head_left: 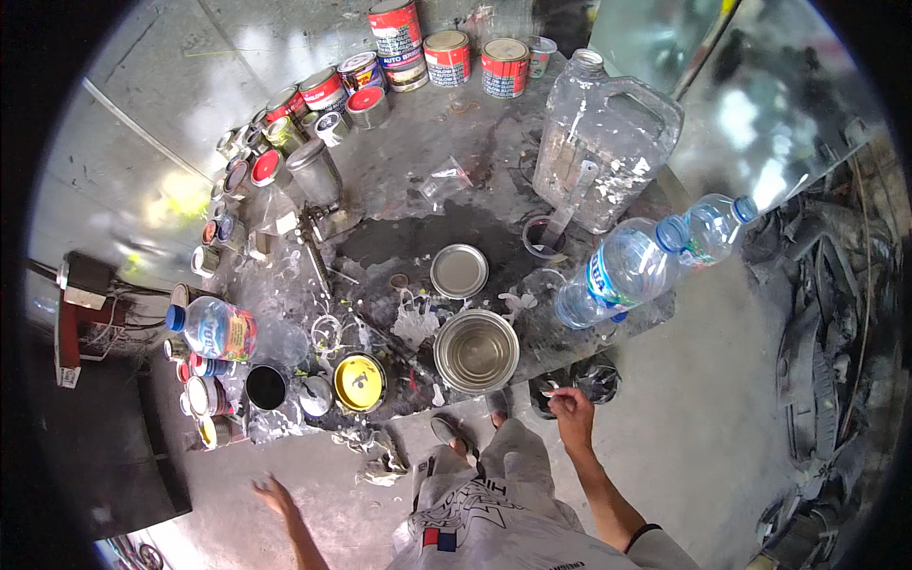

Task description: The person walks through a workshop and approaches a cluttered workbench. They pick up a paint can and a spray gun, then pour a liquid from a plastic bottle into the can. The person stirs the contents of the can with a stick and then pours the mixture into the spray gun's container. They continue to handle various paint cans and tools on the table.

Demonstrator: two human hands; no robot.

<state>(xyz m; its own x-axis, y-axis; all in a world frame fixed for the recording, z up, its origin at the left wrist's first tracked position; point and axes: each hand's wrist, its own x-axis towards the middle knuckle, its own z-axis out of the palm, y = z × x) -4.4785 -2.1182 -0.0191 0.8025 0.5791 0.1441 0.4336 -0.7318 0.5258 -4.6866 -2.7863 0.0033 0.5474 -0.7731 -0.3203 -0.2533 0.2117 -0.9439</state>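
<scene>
My right hand (572, 410) hangs past the table's front edge, fingers pinched around a small whitish thing (550, 391) too small to make out. Off the left front of the table, my left hand (273, 497) is held low with its fingers apart and nothing in it. An open round metal can (476, 351) stands at the table edge in front of me, its inside bare metal. Just beyond it lies a round metal lid (459, 272). To its left are a can with yellow paint on top (360, 383) and a can with a black inside (266, 388).
Several paint cans (447, 59) line the table's far and left edges. Clear plastic bottles (608, 275) stand at the right, beside a paint-spattered jug (603, 142) and a cup (545, 237). A spray gun (313, 249) lies left of centre. Another bottle (220, 328) is at the left.
</scene>
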